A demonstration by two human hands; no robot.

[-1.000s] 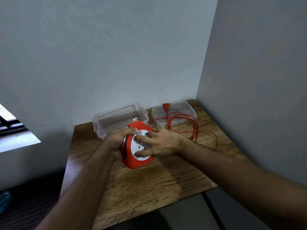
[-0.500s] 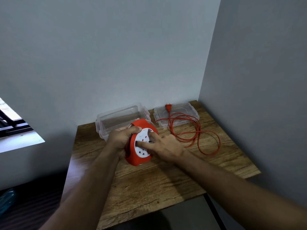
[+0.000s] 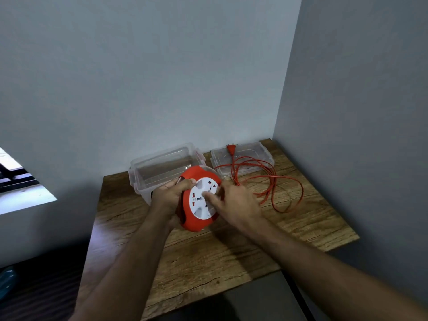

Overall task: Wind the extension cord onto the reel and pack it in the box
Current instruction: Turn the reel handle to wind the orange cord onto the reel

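A round orange reel (image 3: 193, 222) with a white socket face stands tilted on edge over the wooden table (image 3: 231, 258). My left hand (image 3: 169, 195) grips its left rim from behind. My right hand (image 3: 234, 205) rests on the white face, fingers pressed on its centre. The orange cord (image 3: 273, 181) lies in loose loops on the table to the right, running from the reel to its plug (image 3: 231, 149). The clear plastic box (image 3: 162, 167) sits open just behind the reel.
The box's clear lid (image 3: 254, 154) lies at the back right with the plug and part of the cord on it. Grey walls close the back and right sides. The table's left and front edges drop to a dark floor.
My right hand's fingers have shifted round on the white face, and the reel has tipped a little more upright. The cord loops have barely moved.
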